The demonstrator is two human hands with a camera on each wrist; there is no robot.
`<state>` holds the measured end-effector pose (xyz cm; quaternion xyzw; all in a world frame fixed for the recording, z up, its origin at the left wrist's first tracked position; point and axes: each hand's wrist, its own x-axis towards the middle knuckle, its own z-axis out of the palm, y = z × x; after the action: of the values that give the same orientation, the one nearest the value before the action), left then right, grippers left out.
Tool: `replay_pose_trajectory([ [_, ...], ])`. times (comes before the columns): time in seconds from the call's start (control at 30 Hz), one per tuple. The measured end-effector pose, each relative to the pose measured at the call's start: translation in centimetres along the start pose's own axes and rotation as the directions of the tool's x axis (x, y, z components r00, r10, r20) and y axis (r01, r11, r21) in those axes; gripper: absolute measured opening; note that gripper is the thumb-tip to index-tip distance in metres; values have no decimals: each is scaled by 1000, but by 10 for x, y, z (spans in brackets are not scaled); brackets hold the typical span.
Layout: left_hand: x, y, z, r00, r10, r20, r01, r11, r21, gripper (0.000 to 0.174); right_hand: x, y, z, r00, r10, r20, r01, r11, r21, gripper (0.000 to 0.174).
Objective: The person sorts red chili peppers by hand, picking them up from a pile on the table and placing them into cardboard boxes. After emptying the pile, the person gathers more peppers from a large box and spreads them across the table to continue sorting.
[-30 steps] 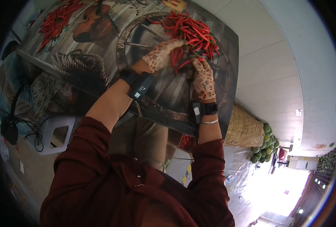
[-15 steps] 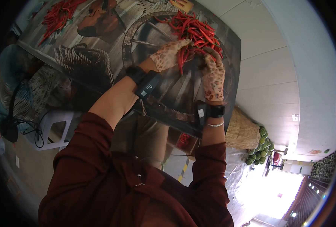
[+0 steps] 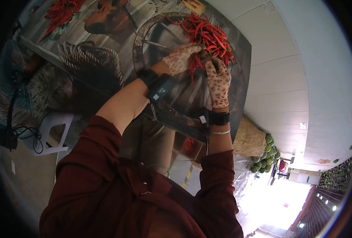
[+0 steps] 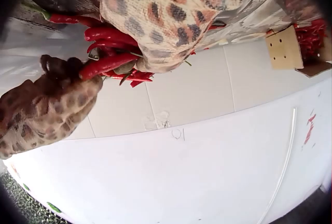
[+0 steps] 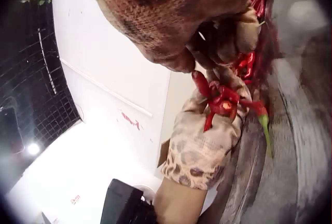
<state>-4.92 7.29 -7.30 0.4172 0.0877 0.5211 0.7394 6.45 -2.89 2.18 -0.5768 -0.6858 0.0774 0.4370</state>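
My left hand (image 3: pixel 180 59), in a spotted, soiled glove, grips a small bunch of red chili peppers (image 5: pixel 223 102); several hang below its fingers in the head view. The right hand (image 3: pixel 218 81), gloved alike, is close beside it with curled fingers. In the left wrist view its thumb and fingers pinch the end of one red chili pepper (image 4: pixel 111 65) against the bunch. Just beyond both hands lies a heap of loose red chilies (image 3: pixel 209 33) on the printed table (image 3: pixel 156 29). One chili with a green stem (image 5: pixel 267 133) sticks out of the bunch in the right wrist view.
A second heap of chilies (image 3: pixel 63 16) lies at the table's far left. Below the table's near edge is a cardboard box (image 4: pixel 285 49) with red chilies. A white plastic stool (image 3: pixel 61 131) stands on the left, and green round fruits (image 3: pixel 267 154) beside a straw-covered stand (image 3: pixel 249 137).
The right hand has carried a chili to the heap's edge and in beside the left hand's bunch. My left hand keeps its grip and has shifted slightly right in the head view.
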Motion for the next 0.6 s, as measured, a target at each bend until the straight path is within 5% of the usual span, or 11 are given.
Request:
replay_pose_trajectory([
  [0.03,-4,9,6,959,-284,-7,259,883,-390,26,0,4,-6,988,129,85,-124,990,-60,24],
  [0.1,-7,18,10,951,-308,4,283,869,-406,26,-2,2,-10,909,369,193,-360,929,-82,29],
  [0.2,-8,19,11,952,-307,8,282,866,-414,26,-5,10,-7,853,424,302,-388,905,-176,30],
  [0.53,-2,14,12,971,-230,-59,194,910,-366,25,-8,-5,3,896,312,316,-176,902,-394,43],
  [0.6,0,12,10,970,-237,-52,203,910,-362,24,-5,-8,2,831,372,414,-160,872,-463,53],
])
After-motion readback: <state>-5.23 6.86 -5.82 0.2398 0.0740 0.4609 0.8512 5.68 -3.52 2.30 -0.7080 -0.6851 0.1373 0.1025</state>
